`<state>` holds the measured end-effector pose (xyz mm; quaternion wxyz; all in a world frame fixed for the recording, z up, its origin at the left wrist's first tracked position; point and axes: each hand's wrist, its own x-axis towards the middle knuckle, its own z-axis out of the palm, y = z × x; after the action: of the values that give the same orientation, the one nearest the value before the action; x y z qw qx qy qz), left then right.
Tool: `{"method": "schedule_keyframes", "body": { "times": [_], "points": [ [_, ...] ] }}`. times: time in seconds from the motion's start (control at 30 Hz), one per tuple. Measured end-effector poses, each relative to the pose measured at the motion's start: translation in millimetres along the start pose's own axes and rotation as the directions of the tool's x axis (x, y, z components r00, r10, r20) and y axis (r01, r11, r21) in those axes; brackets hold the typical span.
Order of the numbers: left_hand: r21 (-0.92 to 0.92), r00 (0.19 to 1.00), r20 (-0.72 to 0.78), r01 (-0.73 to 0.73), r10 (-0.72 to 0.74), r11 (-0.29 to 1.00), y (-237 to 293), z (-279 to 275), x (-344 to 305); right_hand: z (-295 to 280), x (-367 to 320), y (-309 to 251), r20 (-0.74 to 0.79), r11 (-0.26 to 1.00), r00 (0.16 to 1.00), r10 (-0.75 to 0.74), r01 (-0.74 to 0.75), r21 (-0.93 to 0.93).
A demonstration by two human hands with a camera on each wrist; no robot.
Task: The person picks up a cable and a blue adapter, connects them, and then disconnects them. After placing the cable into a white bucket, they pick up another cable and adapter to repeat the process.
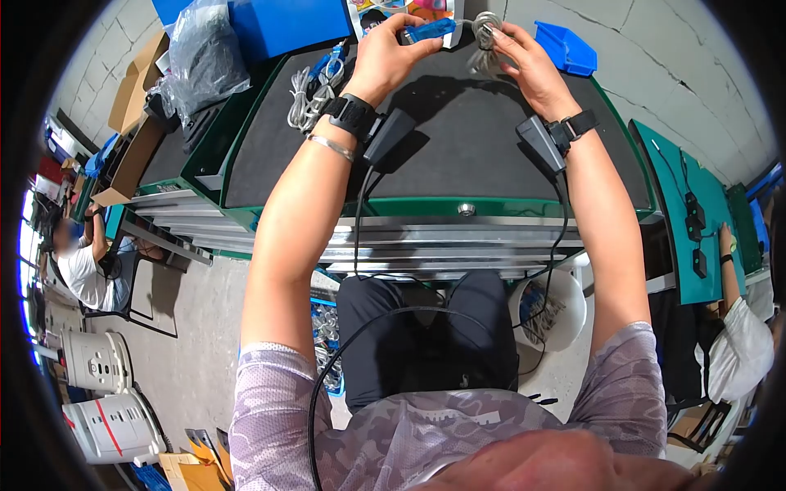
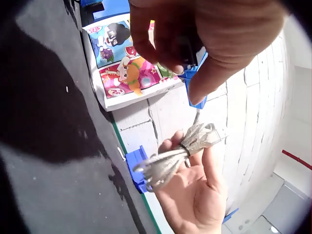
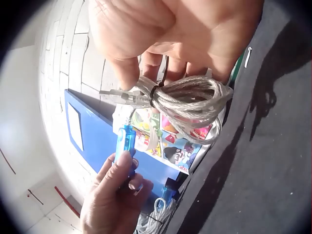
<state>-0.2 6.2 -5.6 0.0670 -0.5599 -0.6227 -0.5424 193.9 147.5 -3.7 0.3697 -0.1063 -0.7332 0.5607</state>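
Note:
In the head view my left hand (image 1: pixel 383 59) is raised over the far edge of the bench, pinching a translucent blue cable connector (image 1: pixel 431 31) between thumb and fingers. My right hand (image 1: pixel 536 72) holds the coiled clear-grey cable (image 3: pixel 195 105), its thumb and fingers around the bundle. A black tie (image 3: pixel 155 96) binds the coil at its middle. Out of the coil sticks a clear-cased plug (image 3: pixel 122 96), close to the right thumb in the right wrist view. A short stretch of cable (image 3: pixel 130 116) joins the blue connector to the bundle.
Bundled cables with blue connectors (image 1: pixel 304 96) lie at the mat's (image 1: pixel 475 155) left. A blue bin (image 1: pixel 566 49) and a colourful printed box (image 2: pixel 122 83) stand at the back edge. Below are a white bucket of cables (image 1: pixel 573 315) and a person seated far left (image 1: pixel 90 274).

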Motion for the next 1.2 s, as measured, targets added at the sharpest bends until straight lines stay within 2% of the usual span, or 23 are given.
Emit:
{"method": "schedule_keyframes", "body": {
  "times": [0.03,0.07,0.1,0.13,0.17,0.2,0.23,0.27,0.3,0.33,0.4,0.43,0.53,0.63,0.7,0.8,0.87,0.93,1.0,1.07,1.13,1.2],
  "points": [
    [-0.030,0.999,-0.033,-0.023,0.022,0.999,4,-2,0,1,-2,-2,-0.146,0.988,0.989,-0.023,0.000,-0.155],
    [-0.030,0.999,-0.036,-0.027,0.026,0.999,9,-3,-1,1,-2,-3,-0.147,0.988,0.989,-0.029,0.005,-0.156],
    [-0.017,0.997,-0.054,-0.051,0.050,0.999,13,-5,-3,0,-2,-4,-0.140,0.992,0.982,0.125,-0.120,0.037],
    [-0.004,0.995,-0.072,-0.075,0.074,0.997,18,-7,-3,-2,-1,-6,-0.103,0.943,0.957,0.271,-0.243,0.228],
    [-0.055,0.991,-0.083,-0.114,0.109,0.992,13,-4,-2,-6,0,-10,0.023,0.852,0.924,0.382,-0.361,0.378],
    [-0.054,0.990,-0.082,-0.121,0.116,0.991,12,-3,-1,-9,3,-9,0.020,0.854,0.926,0.376,-0.355,0.380],
    [-0.010,0.978,-0.051,-0.201,0.201,0.979,13,-2,-1,-9,5,-10,0.230,0.800,0.923,0.309,-0.383,0.462],
    [0.030,0.960,-0.014,-0.277,0.278,0.960,14,-1,-2,-9,4,-9,0.422,0.734,0.881,0.213,-0.430,0.526],
    [0.003,0.967,0.041,-0.251,0.251,0.968,14,0,-2,-6,0,-5,0.258,0.797,0.941,0.220,-0.326,0.508],
    [0.001,0.967,0.047,-0.250,0.250,0.968,17,-1,-2,-8,1,-2,0.254,0.795,0.941,0.223,-0.327,0.511],
    [0.104,0.948,0.093,-0.312,0.303,0.945,24,-2,-6,-12,5,5,0.152,0.894,0.981,0.120,-0.173,0.413],
    [0.117,0.948,0.089,-0.316,0.307,0.942,24,-1,-7,-10,2,-1,0.114,0.895,0.988,0.102,-0.141,0.422],
    [0.099,0.954,0.174,-0.264,0.244,0.960,19,3,-9,-11,4,-4,0.134,0.915,0.991,0.029,-0.080,0.396],
    [0.146,0.941,0.228,-0.287,0.250,0.947,19,3,-11,-9,3,-5,0.153,0.929,0.987,-0.052,-0.009,0.370],
    [0.187,0.931,0.265,-0.306,0.252,0.933,19,3,-12,-10,4,-2,0.160,0.924,0.984,-0.076,0.009,0.381],
    [0.101,0.911,0.299,-0.326,0.283,0.940,17,6,-16,-10,7,2,0.155,0.920,0.982,-0.107,0.039,0.390],
    [-0.008,0.895,0.404,-0.207,0.192,0.978,19,8,-16,-4,4,-6,0.141,0.921,0.983,-0.113,0.051,0.386],
    [-0.028,0.877,0.452,-0.172,0.166,0.985,24,9,-17,-1,1,-14,0.139,0.842,0.984,-0.112,0.019,0.538],
    [-0.263,0.824,0.565,0.121,0.051,0.957,29,9,-21,-4,4,-9,0.137,0.857,0.983,-0.123,0.036,0.515],
    [-0.281,0.820,0.568,0.105,0.077,0.954,30,11,-22,-2,2,-11,0.134,0.872,0.986,-0.095,0.017,0.488],
    [-0.190,0.825,0.553,-0.012,0.117,0.982,26,13,-21,1,-1,-13,0.142,0.858,0.986,-0.087,0.001,0.513],
    [-0.219,0.827,0.554,0.031,0.098,0.975,26,13,-21,5,-2,-13,0.155,0.843,0.985,-0.078,-0.018,0.538]
  ]
}}
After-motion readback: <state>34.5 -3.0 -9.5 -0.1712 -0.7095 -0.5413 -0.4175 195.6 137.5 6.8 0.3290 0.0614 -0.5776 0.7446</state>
